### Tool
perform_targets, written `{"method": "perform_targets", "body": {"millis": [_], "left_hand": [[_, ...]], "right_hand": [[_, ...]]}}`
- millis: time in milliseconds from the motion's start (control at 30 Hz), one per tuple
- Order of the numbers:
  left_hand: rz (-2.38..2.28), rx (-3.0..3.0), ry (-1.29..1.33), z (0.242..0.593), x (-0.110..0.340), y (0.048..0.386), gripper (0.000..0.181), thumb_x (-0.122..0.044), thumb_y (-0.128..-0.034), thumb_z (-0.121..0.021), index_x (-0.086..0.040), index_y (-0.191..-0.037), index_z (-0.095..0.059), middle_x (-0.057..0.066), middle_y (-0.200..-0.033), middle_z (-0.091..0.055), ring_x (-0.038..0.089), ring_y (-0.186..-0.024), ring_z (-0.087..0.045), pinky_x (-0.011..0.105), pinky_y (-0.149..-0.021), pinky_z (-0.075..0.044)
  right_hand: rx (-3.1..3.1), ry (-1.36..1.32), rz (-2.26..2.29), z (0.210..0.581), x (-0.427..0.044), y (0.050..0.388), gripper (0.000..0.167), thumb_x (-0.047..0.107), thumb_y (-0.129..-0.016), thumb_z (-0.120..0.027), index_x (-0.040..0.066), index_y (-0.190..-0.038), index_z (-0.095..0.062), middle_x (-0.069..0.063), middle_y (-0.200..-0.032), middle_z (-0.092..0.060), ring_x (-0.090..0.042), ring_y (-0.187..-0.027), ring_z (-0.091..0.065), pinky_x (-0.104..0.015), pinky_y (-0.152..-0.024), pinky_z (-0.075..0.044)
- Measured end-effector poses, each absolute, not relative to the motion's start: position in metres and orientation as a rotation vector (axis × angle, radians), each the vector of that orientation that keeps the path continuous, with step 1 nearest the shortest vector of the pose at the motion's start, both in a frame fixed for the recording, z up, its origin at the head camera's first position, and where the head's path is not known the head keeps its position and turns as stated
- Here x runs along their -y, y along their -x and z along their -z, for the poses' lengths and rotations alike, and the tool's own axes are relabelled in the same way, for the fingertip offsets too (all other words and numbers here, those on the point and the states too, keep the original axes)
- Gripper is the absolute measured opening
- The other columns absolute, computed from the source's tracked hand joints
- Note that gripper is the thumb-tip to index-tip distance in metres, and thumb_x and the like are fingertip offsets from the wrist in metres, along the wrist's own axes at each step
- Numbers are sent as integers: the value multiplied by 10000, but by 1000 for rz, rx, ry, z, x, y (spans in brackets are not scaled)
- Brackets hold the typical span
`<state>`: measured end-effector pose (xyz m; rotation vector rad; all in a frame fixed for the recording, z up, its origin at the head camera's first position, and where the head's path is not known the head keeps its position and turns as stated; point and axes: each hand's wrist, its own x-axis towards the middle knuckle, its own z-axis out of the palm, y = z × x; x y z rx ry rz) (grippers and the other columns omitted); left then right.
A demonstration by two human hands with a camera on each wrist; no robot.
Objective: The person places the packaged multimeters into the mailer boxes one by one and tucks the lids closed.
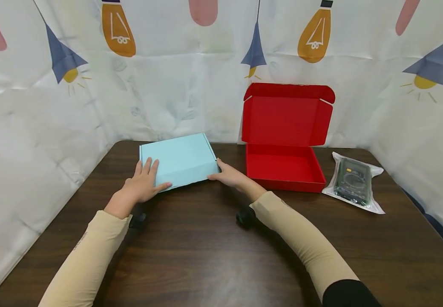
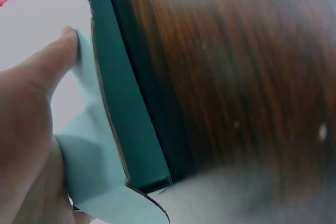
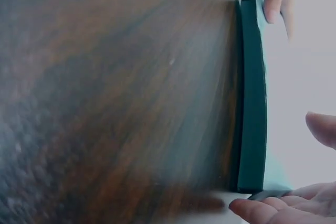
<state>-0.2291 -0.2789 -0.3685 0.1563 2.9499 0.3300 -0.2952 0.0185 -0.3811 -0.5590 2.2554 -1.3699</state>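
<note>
Dark wood grain is running across the near part of the table [image 1: 191, 264], and two beige sleeves [image 1: 87, 260] are reaching forward over it. Beyond the cuffs, a light blue box [image 1: 181, 155] is lying slightly askew on the far left part of the tabletop. The left hand [image 1: 139, 185] is resting at its left front corner, fingers spread over the lid and thumb lying along the front flap [image 1: 191, 172]. The right hand [image 1: 231, 175] is bracketing the right front corner, thumb at the front and fingers at the side, wide apart. Neither is visibly clenching.

Being thin cardboard, the box is probably handling as light and fairly stiff, though its flap could be bending or creasing under a hard pinch. Its smooth faces are likely offering modest grip, so the side walls near the corners are seeming the better hold; the lid is hiding whether contents are adding weight.

Farther right, a dark device [image 1: 353, 181] is lying inside a clear plastic bag [image 1: 375, 170]. Just left of it, a red box [image 1: 294, 185] is standing open, its lid raised. Behind everything, a white backdrop [image 1: 191, 98] with printed lamps is hanging.
</note>
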Motion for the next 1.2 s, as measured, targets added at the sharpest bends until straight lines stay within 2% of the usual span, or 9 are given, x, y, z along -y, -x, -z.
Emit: {"method": "perform_targets", "body": {"millis": [167,233,400,667,967,1200], "left_hand": [[-252,-2986,-259,369,284,239,1000,-658,-1001,-489,-23,-1640,-55,265,-1678,36,555,-1491,62,817,-1067,-98],[-222,-2996,-314,368,286,244,981,-665,-999,-486,-54,-1648,-75,252,-1683,15,562,-1490,42,822,-1064,-90],[-221,-2990,-382,368,289,252,950,-653,-1004,-490,-91,-1656,-88,226,-1692,9,544,-1500,40,823,-1057,-129],[-357,-2960,-405,371,298,255,903,-635,-1017,-483,-124,-1662,-109,182,-1705,14,499,-1516,87,844,-1022,-173],[-454,-2930,-420,370,302,256,896,-612,-1021,-498,-125,-1662,-104,177,-1706,30,485,-1516,125,873,-974,-186],[-490,-2922,-417,370,302,254,886,-604,-1028,-489,-123,-1662,-99,173,-1707,39,479,-1515,142,867,-987,-175]], "right_hand": [[-2274,548,1420,384,-19,300,774,141,-1022,-597,22,-1638,-143,-136,-1681,-215,-283,-1516,-261,-454,-1203,-274],[-2277,541,1431,384,-19,301,742,110,-1028,-580,6,-1630,-159,-141,-1682,-208,-286,-1521,-258,-447,-1194,-294],[-2238,520,1472,382,-22,300,734,80,-1031,-565,4,-1631,-149,-153,-1682,-201,-292,-1516,-272,-445,-1174,-330],[-2148,488,1603,385,-26,300,657,4,-1034,-556,-20,-1609,-239,-193,-1626,-329,-319,-1410,-459,-412,-1055,-477],[-2228,496,1536,383,-27,297,655,34,-1010,-589,4,-1600,-305,-184,-1592,-396,-340,-1284,-544,-429,-1025,-489],[-2225,470,1590,385,-25,295,662,-14,-976,-622,13,-1583,-359,-179,-1557,-454,-334,-1341,-492,-446,-1061,-468]]}}
